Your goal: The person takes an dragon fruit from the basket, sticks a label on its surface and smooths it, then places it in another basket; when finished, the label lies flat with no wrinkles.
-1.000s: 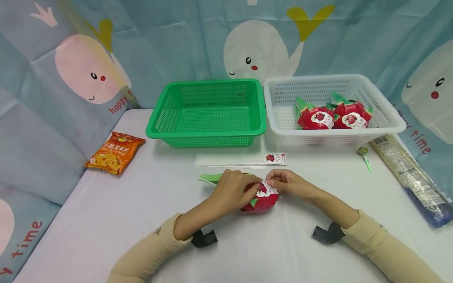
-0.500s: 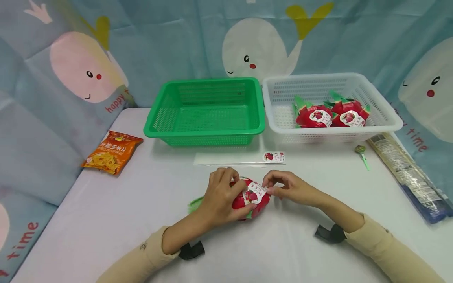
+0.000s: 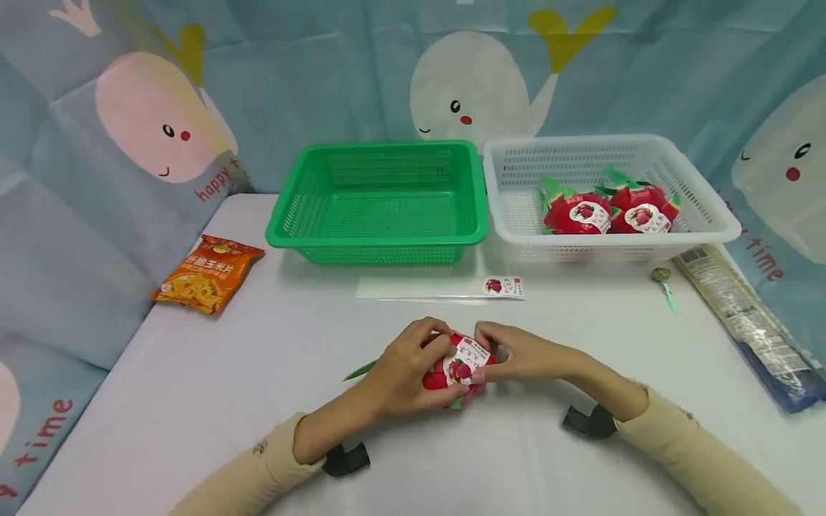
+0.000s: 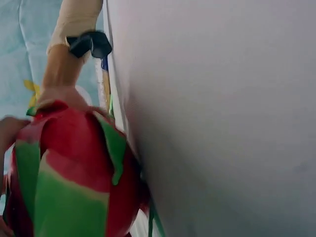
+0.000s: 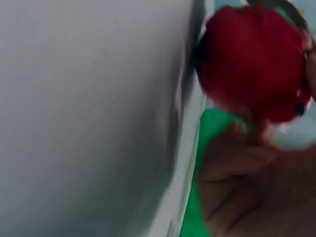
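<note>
A dragon fruit [image 3: 437, 378] in red and green wrapping lies at the front middle of the table, a white printed sticker [image 3: 474, 352] on its upper face. My left hand [image 3: 399, 373] grips it from the left, fingers over the far side and thumb along the near side. From the right, my right hand [image 3: 525, 353] holds its end, with the thumb against the sticker's edge and the fingers curled at the far side. Green leaf flaps show close up on the dragon fruit [image 4: 76, 163] in the left wrist view. In the right wrist view the red end [image 5: 252, 64] is blurred.
Behind stand a green basket [image 3: 376, 254] and a white basket [image 3: 613, 240] holding two similar dragon fruits [image 3: 581, 215]. Before them lies a clear strip with a sticker [image 3: 503, 287]. An orange snack bag [image 3: 209, 276] is left; a lollipop [image 3: 663, 283] and a long packet [image 3: 748, 322] are right.
The dragon fruit has shifted left and nearer and turned, its sticker now facing another way. My left hand has changed its grip, and my right hand has closed in on the fruit's right end.
</note>
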`<state>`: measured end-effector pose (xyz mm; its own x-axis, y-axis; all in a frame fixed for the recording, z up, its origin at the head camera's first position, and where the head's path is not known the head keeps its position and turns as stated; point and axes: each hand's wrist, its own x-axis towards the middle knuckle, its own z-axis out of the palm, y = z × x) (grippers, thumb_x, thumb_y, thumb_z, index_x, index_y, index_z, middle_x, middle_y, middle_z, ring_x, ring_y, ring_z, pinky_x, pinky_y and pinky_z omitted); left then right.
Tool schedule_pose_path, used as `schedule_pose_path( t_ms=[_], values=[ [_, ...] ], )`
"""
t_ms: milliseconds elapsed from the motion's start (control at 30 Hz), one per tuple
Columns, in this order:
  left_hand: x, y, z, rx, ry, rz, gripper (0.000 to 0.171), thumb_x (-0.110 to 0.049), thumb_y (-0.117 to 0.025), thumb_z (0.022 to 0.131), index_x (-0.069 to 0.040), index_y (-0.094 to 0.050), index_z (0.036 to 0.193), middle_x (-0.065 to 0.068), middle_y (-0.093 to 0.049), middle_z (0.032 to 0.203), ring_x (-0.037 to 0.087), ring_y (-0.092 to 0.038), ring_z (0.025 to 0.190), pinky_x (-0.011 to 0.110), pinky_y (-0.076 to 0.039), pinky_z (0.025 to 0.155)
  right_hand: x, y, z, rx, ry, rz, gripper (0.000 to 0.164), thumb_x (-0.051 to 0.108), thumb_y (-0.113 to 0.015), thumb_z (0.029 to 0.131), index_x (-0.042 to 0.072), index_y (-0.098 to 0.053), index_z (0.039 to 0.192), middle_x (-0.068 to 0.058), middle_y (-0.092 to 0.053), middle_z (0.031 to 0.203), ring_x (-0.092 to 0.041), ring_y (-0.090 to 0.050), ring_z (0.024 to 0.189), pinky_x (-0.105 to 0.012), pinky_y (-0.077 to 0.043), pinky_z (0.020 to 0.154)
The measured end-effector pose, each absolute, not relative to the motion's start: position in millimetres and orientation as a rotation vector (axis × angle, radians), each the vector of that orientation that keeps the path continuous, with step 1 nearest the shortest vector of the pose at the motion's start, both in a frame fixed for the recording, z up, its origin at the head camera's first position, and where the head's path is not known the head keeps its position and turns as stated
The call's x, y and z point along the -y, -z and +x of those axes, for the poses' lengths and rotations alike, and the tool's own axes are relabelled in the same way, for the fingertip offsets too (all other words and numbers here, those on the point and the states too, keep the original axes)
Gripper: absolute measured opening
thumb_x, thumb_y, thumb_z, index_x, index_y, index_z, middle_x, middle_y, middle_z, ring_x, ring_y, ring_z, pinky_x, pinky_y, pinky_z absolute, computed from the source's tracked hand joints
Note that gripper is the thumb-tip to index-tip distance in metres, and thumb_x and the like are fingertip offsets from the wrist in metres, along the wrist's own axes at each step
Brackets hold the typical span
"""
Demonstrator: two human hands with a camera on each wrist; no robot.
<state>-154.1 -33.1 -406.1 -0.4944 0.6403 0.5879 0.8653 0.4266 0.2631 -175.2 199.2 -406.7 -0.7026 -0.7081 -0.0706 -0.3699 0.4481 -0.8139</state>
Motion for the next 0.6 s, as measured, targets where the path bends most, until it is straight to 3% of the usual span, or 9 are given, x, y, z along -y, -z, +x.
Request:
schedule_pose_path(
  t_ms=[133,267,467,600],
  values=[
    [33.7,405.0,-155.2,2.283,0.777,-1.281,0.036,-0.035,-0.075,0.07,-0.012,-0.054,0.089,0.006,-0.054,0.103,0.015,-0.053,0.097,0.02,-0.051,0.076,-198.2,398.6,-169.0,-2.587,0.834,-0.916,0.025,0.046,-0.063,0.081,0.024,-0.052,0.083,0.009,-0.045,0.078,-0.004,-0.045,0.068,-0.019,-0.037,0.058],
    [34.2,403.2,-158.1,2.292,0.809,-1.28,0.034,-0.036,-0.073,0.072,-0.012,-0.054,0.088,0.005,-0.055,0.103,0.014,-0.054,0.094,0.017,-0.05,0.072,-194.1,389.9,-166.8,-2.781,0.749,-1.039,0.043,0.057,-0.064,0.075,0.023,-0.042,0.086,0.009,-0.042,0.077,-0.001,-0.04,0.066,-0.018,-0.033,0.053],
    [36.4,400.9,-164.4,2.328,0.873,-1.308,0.024,-0.028,-0.066,0.075,-0.012,-0.055,0.088,0.003,-0.055,0.101,0.011,-0.053,0.092,0.015,-0.049,0.069,-193.4,379.8,-171.0,-2.634,0.55,-0.986,0.039,0.061,-0.057,0.079,0.024,-0.045,0.082,0.013,-0.039,0.06,0.0,-0.038,0.057,-0.017,-0.03,0.051],
    [38.8,401.8,-165.4,2.34,0.954,-1.315,0.019,-0.021,-0.061,0.074,-0.011,-0.055,0.09,0.002,-0.056,0.1,0.011,-0.054,0.092,0.017,-0.05,0.072,-193.2,375.7,-168.8,-2.68,0.551,-0.885,0.04,0.06,-0.06,0.077,0.022,-0.05,0.084,0.01,-0.046,0.067,-0.005,-0.043,0.063,-0.021,-0.035,0.055]
  ],
)
